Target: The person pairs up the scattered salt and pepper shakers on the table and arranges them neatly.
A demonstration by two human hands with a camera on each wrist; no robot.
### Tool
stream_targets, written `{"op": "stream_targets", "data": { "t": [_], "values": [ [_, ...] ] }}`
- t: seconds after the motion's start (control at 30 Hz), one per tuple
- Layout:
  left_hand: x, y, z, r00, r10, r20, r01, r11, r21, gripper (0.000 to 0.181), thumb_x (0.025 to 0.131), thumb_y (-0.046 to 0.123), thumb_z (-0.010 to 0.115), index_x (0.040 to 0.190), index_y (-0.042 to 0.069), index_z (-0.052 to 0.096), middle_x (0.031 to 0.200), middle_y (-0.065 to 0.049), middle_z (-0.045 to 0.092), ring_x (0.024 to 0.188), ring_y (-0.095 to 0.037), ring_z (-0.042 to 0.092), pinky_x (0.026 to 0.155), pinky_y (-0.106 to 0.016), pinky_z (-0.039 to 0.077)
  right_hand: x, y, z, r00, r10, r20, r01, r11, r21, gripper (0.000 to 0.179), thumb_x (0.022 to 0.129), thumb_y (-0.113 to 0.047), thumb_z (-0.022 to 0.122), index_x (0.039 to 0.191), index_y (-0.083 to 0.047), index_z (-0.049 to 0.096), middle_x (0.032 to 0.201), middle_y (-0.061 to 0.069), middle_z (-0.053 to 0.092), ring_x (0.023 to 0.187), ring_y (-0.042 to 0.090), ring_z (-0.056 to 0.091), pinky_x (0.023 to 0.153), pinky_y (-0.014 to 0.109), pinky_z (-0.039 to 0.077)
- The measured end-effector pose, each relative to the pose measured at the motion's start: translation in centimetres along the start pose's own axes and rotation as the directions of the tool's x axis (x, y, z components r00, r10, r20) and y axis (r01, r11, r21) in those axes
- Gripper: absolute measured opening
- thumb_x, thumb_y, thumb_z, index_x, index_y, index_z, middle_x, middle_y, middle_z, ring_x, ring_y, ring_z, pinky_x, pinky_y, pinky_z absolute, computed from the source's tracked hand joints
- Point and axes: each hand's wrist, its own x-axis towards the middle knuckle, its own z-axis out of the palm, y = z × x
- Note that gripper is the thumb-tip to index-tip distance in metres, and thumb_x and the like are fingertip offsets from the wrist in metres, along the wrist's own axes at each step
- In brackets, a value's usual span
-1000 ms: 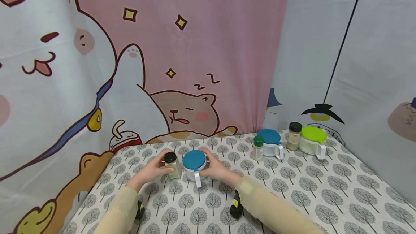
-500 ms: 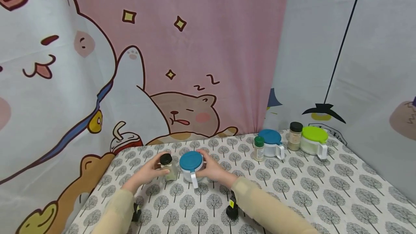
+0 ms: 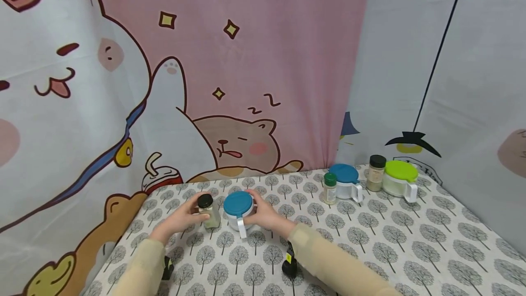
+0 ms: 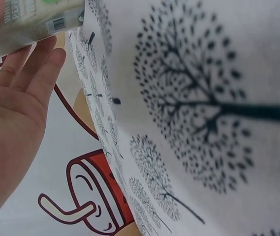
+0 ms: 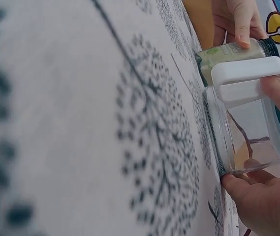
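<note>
My left hand [image 3: 181, 219] grips a square spice jar [image 3: 212, 219] with a black lid and pale contents. In the left wrist view, the jar's label [image 4: 14, 12] is partly cut off and reads something like white pepper. To its right, my right hand [image 3: 265, 214] holds a clear seasoning pot [image 5: 250, 130] with a blue lid [image 3: 238, 203] and a white handle [image 5: 248, 73]. The right thumb touches the handle while other fingers lie round the pot's far side. Pot and jar stand close together at the tablecloth; whether both bases touch it I cannot tell.
At the back right stand a green-capped shaker [image 3: 330, 189], another blue-lidded pot [image 3: 345, 179], a black-lidded spice jar [image 3: 376, 174] and a green-lidded pot [image 3: 399, 178]. A tree-patterned cloth [image 3: 328, 245] covers the table. A printed curtain [image 3: 304, 67] hangs behind.
Both hands have moved a little to the left, taking the spice jar and the blue-lidded pot with them. The group at the back right stays in place.
</note>
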Motion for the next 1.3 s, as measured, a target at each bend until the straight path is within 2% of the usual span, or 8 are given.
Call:
{"op": "stream_targets", "data": {
  "t": [0.17, 0.33, 0.5, 0.7, 0.83, 1.03, 1.17, 1.3],
  "values": [
    [-0.2, 0.0, -0.4, 1.0, -0.013, 0.0, 0.013, 1.0, 0.008, 0.065, 0.091, 0.022, 0.07, 0.147, 0.018, 0.036, 0.142, -0.021, 0.043, 0.123, -0.046, 0.047, 0.09, -0.056, 0.046, 0.5, 0.1, 0.7, 1.0, 0.001, 0.007, -0.001, 1.0, 0.017, 0.093, 0.075, -0.01, 0.083, 0.15, -0.021, 0.029, 0.13, 0.013, 0.05, 0.1, 0.023, 0.058, 0.089, 0.044, 0.046],
    [-0.4, -0.3, -0.7, 1.0, -0.028, -0.002, 0.028, 1.0, 0.015, 0.065, 0.092, 0.022, 0.068, 0.148, 0.016, 0.034, 0.143, -0.023, 0.042, 0.122, -0.047, 0.048, 0.092, -0.058, 0.044, 0.8, 0.1, 1.3, 1.0, 0.001, 0.014, -0.001, 1.0, 0.002, 0.094, 0.075, -0.01, 0.083, 0.15, -0.022, 0.029, 0.127, 0.012, 0.051, 0.097, 0.022, 0.058, 0.085, 0.043, 0.048],
    [-0.9, -0.5, -1.1, 0.998, -0.065, -0.012, 0.065, 0.998, -0.004, 0.066, 0.093, 0.023, 0.068, 0.149, 0.018, 0.033, 0.147, -0.023, 0.037, 0.125, -0.049, 0.044, 0.094, -0.061, 0.041, 0.9, -0.2, 1.8, 1.0, -0.019, 0.015, 0.019, 1.0, 0.009, 0.093, 0.074, -0.009, 0.083, 0.15, -0.019, 0.03, 0.128, 0.013, 0.051, 0.101, 0.024, 0.057, 0.087, 0.044, 0.047],
    [-1.5, -1.0, -2.1, 0.998, -0.06, -0.003, 0.06, 0.998, 0.004, 0.067, 0.093, 0.021, 0.067, 0.15, 0.018, 0.031, 0.148, -0.026, 0.035, 0.123, -0.051, 0.045, 0.092, -0.057, 0.044, 1.2, -0.4, 2.6, 1.0, -0.002, 0.006, 0.002, 1.0, -0.019, 0.094, 0.074, -0.012, 0.084, 0.15, -0.02, 0.03, 0.13, 0.013, 0.051, 0.107, 0.027, 0.056, 0.092, 0.048, 0.044],
    [-1.7, -1.4, -2.7, 0.997, -0.075, -0.002, 0.075, 0.997, -0.007, 0.068, 0.093, 0.021, 0.067, 0.15, 0.019, 0.03, 0.149, -0.026, 0.033, 0.123, -0.05, 0.046, 0.092, -0.058, 0.044, 1.3, -0.7, 3.0, 1.0, 0.008, 0.007, -0.008, 1.0, 0.001, 0.094, 0.073, -0.01, 0.084, 0.15, -0.021, 0.031, 0.135, 0.014, 0.047, 0.113, 0.03, 0.054, 0.095, 0.051, 0.042],
    [-2.0, -1.8, -3.3, 0.998, -0.055, 0.007, 0.055, 0.998, -0.015, 0.071, 0.094, 0.02, 0.066, 0.153, 0.014, 0.026, 0.15, -0.029, 0.028, 0.122, -0.052, 0.046, 0.094, -0.06, 0.042, 1.5, -1.0, 3.5, 1.0, -0.003, 0.028, 0.002, 0.999, 0.051, 0.093, 0.074, -0.006, 0.082, 0.15, -0.021, 0.03, 0.134, 0.014, 0.048, 0.111, 0.031, 0.055, 0.094, 0.05, 0.044],
    [-2.2, -2.1, -3.6, 0.995, -0.097, -0.009, 0.097, 0.995, -0.022, 0.07, 0.092, 0.022, 0.068, 0.152, 0.022, 0.03, 0.151, -0.023, 0.031, 0.121, -0.047, 0.048, 0.094, -0.059, 0.042, 1.7, -1.0, 4.0, 1.0, 0.007, 0.021, -0.008, 0.998, 0.067, 0.094, 0.073, -0.006, 0.082, 0.15, -0.022, 0.03, 0.136, 0.014, 0.048, 0.114, 0.032, 0.054, 0.095, 0.051, 0.043],
    [-2.5, -2.2, -4.1, 0.994, -0.108, -0.01, 0.107, 0.994, -0.015, 0.069, 0.093, 0.022, 0.068, 0.151, 0.023, 0.031, 0.151, -0.023, 0.032, 0.121, -0.046, 0.049, 0.094, -0.06, 0.041, 1.9, -1.2, 4.6, 1.0, 0.0, 0.014, -0.001, 0.998, 0.055, 0.093, 0.073, -0.007, 0.082, 0.149, -0.023, 0.031, 0.136, 0.013, 0.047, 0.116, 0.032, 0.052, 0.096, 0.051, 0.042]
  ]
}}
